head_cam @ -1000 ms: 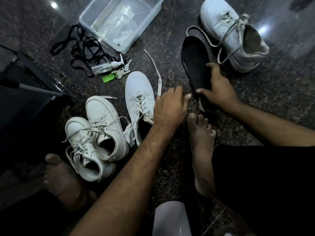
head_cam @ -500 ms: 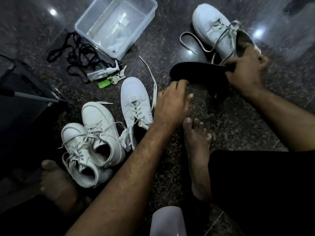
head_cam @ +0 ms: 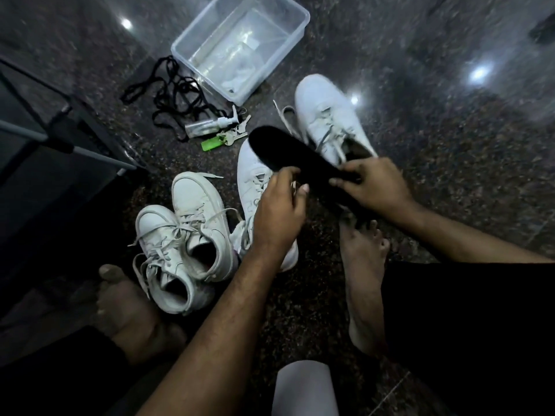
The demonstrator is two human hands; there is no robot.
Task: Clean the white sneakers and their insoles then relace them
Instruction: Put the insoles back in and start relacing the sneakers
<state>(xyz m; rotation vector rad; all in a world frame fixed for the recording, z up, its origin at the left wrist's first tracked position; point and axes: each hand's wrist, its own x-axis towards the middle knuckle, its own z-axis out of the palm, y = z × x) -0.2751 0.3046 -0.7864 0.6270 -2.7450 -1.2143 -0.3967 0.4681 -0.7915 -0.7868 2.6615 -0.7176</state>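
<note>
A black insole is held above the floor between both hands. My right hand grips its heel end. My left hand curls its fingers on the insole's near edge at the middle. Beyond the insole lies a white sneaker with loose laces, its opening just behind my right hand. Another white sneaker lies under the insole and my left hand, partly hidden. Two more white laced sneakers sit side by side at the left.
A clear plastic tub stands at the back. Near it lie tangled black laces, a small spray bottle and keys with a green tag. A dark metal frame is at left. Bare feet rest on the floor.
My right hand has carried the insole from beside the far sneaker back toward the middle. My left hand has risen off the near sneaker and taken the insole's edge.
</note>
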